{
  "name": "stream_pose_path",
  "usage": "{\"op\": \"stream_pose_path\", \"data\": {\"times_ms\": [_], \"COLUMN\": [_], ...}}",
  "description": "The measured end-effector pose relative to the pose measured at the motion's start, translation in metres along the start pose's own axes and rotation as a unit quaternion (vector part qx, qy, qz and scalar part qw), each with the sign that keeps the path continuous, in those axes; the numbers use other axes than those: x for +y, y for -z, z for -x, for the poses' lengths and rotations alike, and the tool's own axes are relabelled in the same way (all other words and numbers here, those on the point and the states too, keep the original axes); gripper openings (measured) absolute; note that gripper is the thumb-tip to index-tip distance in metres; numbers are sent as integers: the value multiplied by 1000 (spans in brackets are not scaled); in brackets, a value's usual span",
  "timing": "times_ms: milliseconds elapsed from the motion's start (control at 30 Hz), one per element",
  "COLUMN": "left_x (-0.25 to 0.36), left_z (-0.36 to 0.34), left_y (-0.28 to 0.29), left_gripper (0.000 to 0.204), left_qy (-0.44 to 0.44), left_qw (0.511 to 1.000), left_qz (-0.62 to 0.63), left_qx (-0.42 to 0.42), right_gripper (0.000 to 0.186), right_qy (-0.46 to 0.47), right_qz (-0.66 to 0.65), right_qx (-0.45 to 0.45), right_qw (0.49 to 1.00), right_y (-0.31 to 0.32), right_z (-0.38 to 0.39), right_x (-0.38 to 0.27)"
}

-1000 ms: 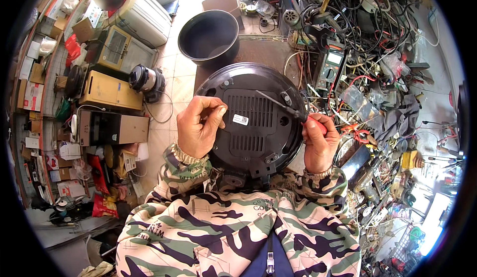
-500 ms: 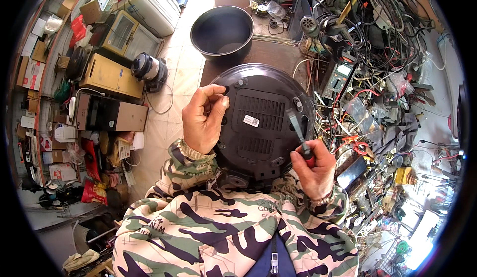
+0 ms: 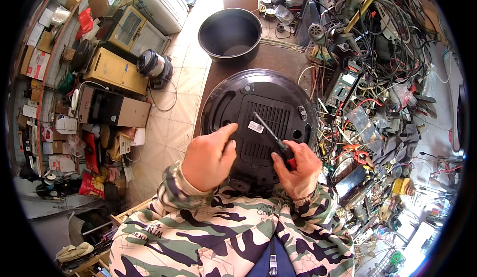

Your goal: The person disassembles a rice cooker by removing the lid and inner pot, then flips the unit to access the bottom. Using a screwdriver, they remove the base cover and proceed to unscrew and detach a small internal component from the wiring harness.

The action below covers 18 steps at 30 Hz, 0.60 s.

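A round black cooker (image 3: 268, 98) lies with its underside up in front of me, showing vent slots and small feet. A white label (image 3: 256, 127) sits near the middle of that underside. My right hand (image 3: 300, 170) grips a screwdriver (image 3: 284, 148) by its red and black handle. Its thin shaft slants up and left over the vents, the tip near the label. Over the cooker's left part hovers my left hand (image 3: 208, 160), index finger stretched out and thumb apart from it. The left hand's other fingers are curled and mostly hidden; nothing shows between thumb and index.
A black inner pot (image 3: 230, 34) stands beyond the cooker on the brown table (image 3: 278, 58). To the right spreads a dense heap of cables, tools and parts with a multimeter (image 3: 342, 89). Shelves and appliances line the left, including a microwave oven (image 3: 117, 109).
My left hand has moved nearer to me, and its pinch has loosened. The right hand has shifted left, bringing the screwdriver shaft over the vents. The view has shifted slightly.
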<state>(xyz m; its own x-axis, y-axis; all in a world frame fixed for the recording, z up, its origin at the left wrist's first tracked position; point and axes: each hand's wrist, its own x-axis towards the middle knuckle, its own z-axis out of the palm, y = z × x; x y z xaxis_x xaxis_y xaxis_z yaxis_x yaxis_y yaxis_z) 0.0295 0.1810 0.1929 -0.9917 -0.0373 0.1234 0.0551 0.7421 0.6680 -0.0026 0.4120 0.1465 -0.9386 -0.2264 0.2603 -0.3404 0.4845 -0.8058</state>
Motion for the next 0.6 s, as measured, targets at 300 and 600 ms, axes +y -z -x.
{"op": "stream_pose_path", "data": {"times_ms": [300,600], "left_x": [-12,-23], "left_z": [-8,-34], "left_y": [11,22], "left_gripper": [34,22], "left_qy": [329,237], "left_qw": [751,819], "left_qz": [556,441], "left_qx": [-139,-280], "right_gripper": [29,71], "right_qy": [31,175], "right_qz": [-39,20], "right_qx": [44,-22], "right_qw": [998,984], "right_y": [0,5], "right_z": [8,1], "right_x": [14,11]}}
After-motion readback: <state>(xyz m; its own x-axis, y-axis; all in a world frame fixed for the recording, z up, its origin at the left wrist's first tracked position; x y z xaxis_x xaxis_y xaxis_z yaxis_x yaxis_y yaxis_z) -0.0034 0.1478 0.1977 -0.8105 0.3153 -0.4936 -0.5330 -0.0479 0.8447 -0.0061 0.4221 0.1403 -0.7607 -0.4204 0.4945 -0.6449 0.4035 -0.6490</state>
